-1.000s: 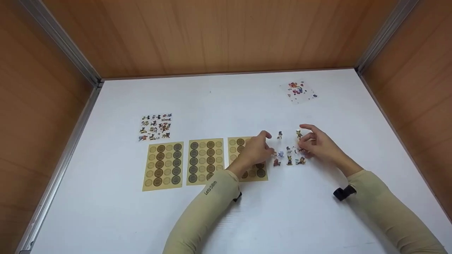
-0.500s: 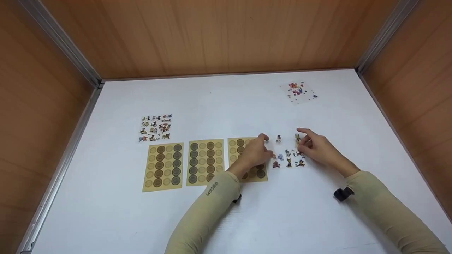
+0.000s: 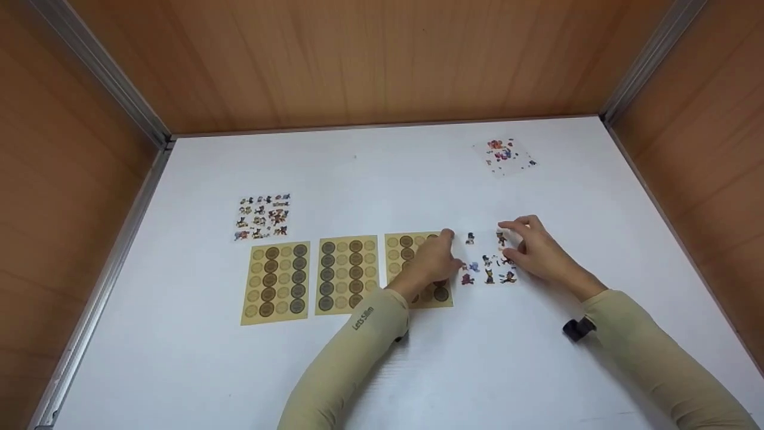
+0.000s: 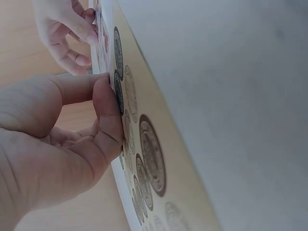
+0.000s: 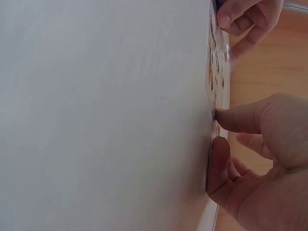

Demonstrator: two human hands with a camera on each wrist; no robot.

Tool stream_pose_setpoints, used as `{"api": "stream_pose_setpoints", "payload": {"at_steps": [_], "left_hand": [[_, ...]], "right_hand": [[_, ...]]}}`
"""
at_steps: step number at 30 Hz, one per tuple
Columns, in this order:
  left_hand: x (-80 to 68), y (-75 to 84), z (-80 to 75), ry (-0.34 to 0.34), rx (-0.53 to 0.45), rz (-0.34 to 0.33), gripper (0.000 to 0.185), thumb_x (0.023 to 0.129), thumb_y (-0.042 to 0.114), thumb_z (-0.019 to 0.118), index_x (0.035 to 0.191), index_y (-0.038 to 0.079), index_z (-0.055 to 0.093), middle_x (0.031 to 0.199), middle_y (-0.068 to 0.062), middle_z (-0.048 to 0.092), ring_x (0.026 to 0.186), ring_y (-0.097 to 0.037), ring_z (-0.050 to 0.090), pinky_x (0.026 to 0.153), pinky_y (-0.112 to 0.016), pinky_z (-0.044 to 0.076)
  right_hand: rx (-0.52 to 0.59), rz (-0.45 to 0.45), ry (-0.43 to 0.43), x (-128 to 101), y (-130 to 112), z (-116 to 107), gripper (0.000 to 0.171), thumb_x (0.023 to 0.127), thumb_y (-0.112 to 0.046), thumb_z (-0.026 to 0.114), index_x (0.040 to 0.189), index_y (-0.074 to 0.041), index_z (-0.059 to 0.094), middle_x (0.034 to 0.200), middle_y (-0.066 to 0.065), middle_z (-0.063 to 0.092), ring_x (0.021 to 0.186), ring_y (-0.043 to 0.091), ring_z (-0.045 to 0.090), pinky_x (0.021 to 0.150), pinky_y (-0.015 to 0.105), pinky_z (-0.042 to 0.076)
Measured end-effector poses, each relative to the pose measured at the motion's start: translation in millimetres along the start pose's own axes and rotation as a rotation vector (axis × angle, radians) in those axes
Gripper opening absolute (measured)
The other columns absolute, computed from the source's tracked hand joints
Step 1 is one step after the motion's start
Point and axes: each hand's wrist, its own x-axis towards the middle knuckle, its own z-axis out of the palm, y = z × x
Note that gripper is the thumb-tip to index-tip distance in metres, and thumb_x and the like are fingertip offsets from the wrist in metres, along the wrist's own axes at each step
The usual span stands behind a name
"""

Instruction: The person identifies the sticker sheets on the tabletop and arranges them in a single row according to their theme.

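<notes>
Both forearms, in beige sleeves, reach forward from the lower edge of the head view and converge toward the middle. The left hand (image 3: 431,260) lies low with its index finger stretched ahead and the remaining fingers bent under; the left wrist view shows the thumb (image 4: 109,113) pressed flat against the surface beneath it. The right hand (image 3: 533,251) sits just beside it, apart from it, fingers loosely bent and pointing left, with its thumb (image 5: 217,163) and index fingertip pressing down on the surface. A dark strap shows at each wrist.
</notes>
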Motion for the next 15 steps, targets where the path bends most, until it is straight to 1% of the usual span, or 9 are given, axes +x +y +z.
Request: {"api": "stream_pose_setpoints", "payload": {"at_steps": [3,7,12,15], "left_hand": [[0.8,0.6,-0.2,-0.007,0.000,-0.010,0.070,0.096,0.018,0.070,0.156,0.007,0.035,0.140,-0.016,0.059,0.094,-0.016,0.062,0.076,-0.024,0.055],[1.1,0.4,-1.1,-0.017,-0.007,-0.006,0.076,0.096,0.018,0.070,0.159,0.005,0.029,0.144,-0.018,0.056,0.093,-0.016,0.063,0.075,-0.023,0.054],[1.3,0.6,-2.3,-0.031,-0.009,0.004,0.078,0.097,0.018,0.070,0.160,0.004,0.026,0.147,-0.019,0.052,0.087,-0.015,0.063,0.070,-0.022,0.054],[1.2,0.8,-2.4,-0.040,-0.006,-0.003,0.079,0.097,0.019,0.070,0.160,0.004,0.026,0.148,-0.019,0.052,0.087,-0.015,0.063,0.070,-0.022,0.054]], "right_hand": [[-0.013,-0.012,-0.002,0.2,-0.1,-0.5,0.053,0.094,-0.005,0.071,0.144,-0.002,0.053,0.138,0.022,0.043,0.076,0.015,0.055,0.064,0.024,0.046],[-0.027,-0.035,-0.012,0.5,0.7,-1.1,0.049,0.095,-0.005,0.070,0.142,0.001,0.056,0.142,0.022,0.046,0.078,0.015,0.056,0.066,0.026,0.048],[-0.017,-0.058,-0.036,1.7,1.5,-1.6,0.045,0.096,-0.004,0.068,0.139,0.003,0.058,0.136,0.020,0.055,0.081,0.016,0.055,0.068,0.029,0.048],[-0.012,-0.059,-0.043,2.4,2.6,-0.9,0.044,0.096,-0.003,0.068,0.138,0.004,0.058,0.134,0.019,0.057,0.081,0.017,0.055,0.068,0.028,0.048]]}}
